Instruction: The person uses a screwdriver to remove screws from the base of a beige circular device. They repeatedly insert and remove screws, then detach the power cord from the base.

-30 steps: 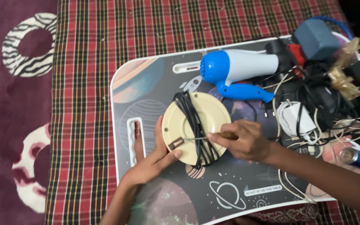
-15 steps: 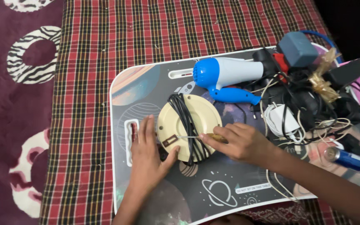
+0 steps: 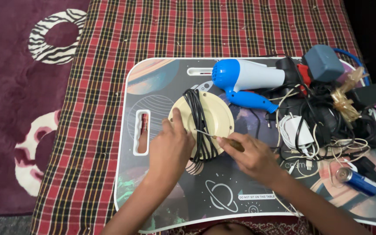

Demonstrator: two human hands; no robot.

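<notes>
A round cream disc-shaped device (image 3: 214,115) with a black cord (image 3: 199,126) wrapped across it lies on a space-patterned lap tray (image 3: 170,72). My left hand (image 3: 169,150) presses flat on the disc's left edge, fingers apart. My right hand (image 3: 251,156) grips a screwdriver (image 3: 223,140) with an amber handle. Its thin metal tip rests on the disc's face, just right of the cord.
A blue and white hair dryer (image 3: 244,78) lies at the tray's top. A tangle of black and white cables, a white charger (image 3: 296,131), a grey adapter (image 3: 323,63) and a blue battery (image 3: 357,180) crowd the right side. A red plaid cloth (image 3: 92,130) lies under the tray.
My left hand slid from gripping the disc's lower left rim to pressing flat on its left edge. The right hand stayed on the disc, and the screwdriver's tip now shows.
</notes>
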